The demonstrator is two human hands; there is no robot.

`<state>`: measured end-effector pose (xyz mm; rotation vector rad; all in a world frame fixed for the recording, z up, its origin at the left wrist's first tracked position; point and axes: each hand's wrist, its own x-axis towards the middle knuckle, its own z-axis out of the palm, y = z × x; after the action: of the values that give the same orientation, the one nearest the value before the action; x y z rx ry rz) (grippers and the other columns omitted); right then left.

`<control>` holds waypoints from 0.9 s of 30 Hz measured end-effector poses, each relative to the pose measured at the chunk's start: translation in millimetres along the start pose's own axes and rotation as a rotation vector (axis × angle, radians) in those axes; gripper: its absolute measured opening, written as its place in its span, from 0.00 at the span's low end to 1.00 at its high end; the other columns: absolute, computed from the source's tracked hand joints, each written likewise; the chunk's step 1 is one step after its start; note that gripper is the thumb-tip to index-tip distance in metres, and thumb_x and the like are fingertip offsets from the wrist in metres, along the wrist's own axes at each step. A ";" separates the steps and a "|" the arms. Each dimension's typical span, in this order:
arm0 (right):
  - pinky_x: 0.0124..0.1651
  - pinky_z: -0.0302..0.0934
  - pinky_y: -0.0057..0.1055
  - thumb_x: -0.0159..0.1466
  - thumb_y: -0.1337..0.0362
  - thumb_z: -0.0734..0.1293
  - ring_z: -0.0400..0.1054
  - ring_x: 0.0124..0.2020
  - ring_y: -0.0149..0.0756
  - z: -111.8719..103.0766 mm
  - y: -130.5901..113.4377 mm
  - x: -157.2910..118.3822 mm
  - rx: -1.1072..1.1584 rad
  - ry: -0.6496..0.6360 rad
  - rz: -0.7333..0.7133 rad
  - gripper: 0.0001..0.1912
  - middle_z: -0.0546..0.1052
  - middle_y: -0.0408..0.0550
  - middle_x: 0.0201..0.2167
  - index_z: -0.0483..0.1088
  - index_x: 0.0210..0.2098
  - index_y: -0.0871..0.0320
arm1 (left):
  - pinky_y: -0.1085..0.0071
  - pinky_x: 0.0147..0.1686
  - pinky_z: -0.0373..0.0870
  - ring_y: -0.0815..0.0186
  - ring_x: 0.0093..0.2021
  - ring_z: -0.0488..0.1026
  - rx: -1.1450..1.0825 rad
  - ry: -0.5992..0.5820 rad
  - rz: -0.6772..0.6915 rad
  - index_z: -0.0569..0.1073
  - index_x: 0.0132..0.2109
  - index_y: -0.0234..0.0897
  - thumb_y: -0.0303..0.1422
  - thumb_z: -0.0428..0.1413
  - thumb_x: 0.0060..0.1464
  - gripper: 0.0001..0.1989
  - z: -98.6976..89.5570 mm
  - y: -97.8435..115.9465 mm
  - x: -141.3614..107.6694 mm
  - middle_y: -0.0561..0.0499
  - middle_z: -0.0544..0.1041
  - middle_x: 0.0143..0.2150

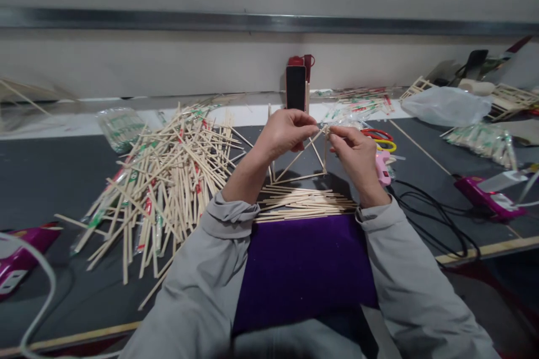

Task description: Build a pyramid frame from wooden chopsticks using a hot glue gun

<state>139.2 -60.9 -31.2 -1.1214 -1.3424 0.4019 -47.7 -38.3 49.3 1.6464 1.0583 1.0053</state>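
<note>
A small open frame (300, 178) of thin wooden chopsticks stands on the dark table between my hands. My left hand (287, 130) is closed in a pinch near the upper end of a slanting chopstick (293, 161); its exact hold is partly hidden by the fingers. At the frame's upper right corner, my right hand (354, 150) pinches the joint where sticks meet. Below the frame lies a loose row of chopsticks (305, 202), just beyond a purple cloth (309, 269). A pink glue gun (382, 168) rests beside my right wrist.
A large heap of chopsticks (177, 174), some in wrappers, spreads to the left. Red-handled scissors (378, 134) lie behind my right hand. A phone (296, 87) stands upright at the back. Black cables (438, 219) and a magenta device (490, 199) are at right.
</note>
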 end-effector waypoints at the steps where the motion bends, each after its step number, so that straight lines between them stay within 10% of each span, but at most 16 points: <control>1: 0.36 0.73 0.37 0.61 0.57 0.73 0.74 0.31 0.35 -0.9 -0.7 -0.7 0.009 0.015 0.015 0.11 0.83 0.45 0.37 0.84 0.41 0.54 | 0.76 0.19 0.65 0.75 0.18 0.69 0.009 0.042 0.031 0.80 0.39 0.32 0.22 0.63 0.58 0.03 -5.1 6.0 -2.9 0.55 0.76 0.25; 7: 0.33 0.69 0.35 0.60 0.58 0.73 0.72 0.24 0.32 -6.2 -3.0 -2.5 0.020 0.103 0.061 0.11 0.83 0.45 0.35 0.83 0.40 0.54 | 0.79 0.20 0.61 0.77 0.21 0.68 -0.071 0.350 0.235 0.77 0.36 0.36 0.29 0.63 0.64 0.06 -30.2 30.0 -19.8 0.54 0.77 0.29; 16: 0.34 0.67 0.34 0.60 0.58 0.69 0.70 0.24 0.32 -8.8 6.5 -1.2 -0.014 0.087 0.078 0.12 0.81 0.45 0.30 0.82 0.37 0.57 | 0.79 0.19 0.63 0.77 0.19 0.68 0.003 0.255 0.183 0.76 0.31 0.36 0.32 0.64 0.62 0.12 -19.3 30.5 -45.6 0.54 0.76 0.25; 27: 0.35 0.65 0.33 0.59 0.59 0.66 0.70 0.23 0.34 -13.6 20.6 -1.3 -0.064 0.068 0.058 0.13 0.81 0.44 0.28 0.81 0.34 0.58 | 0.78 0.18 0.61 0.76 0.18 0.67 -0.067 0.467 -0.018 0.75 0.30 0.37 0.37 0.63 0.55 0.10 -33.2 -52.5 -87.0 0.57 0.74 0.24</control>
<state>158.4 -57.9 -46.4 -1.2191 -1.2731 0.3623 -115.4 -100.1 -5.6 1.3755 1.3207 1.4388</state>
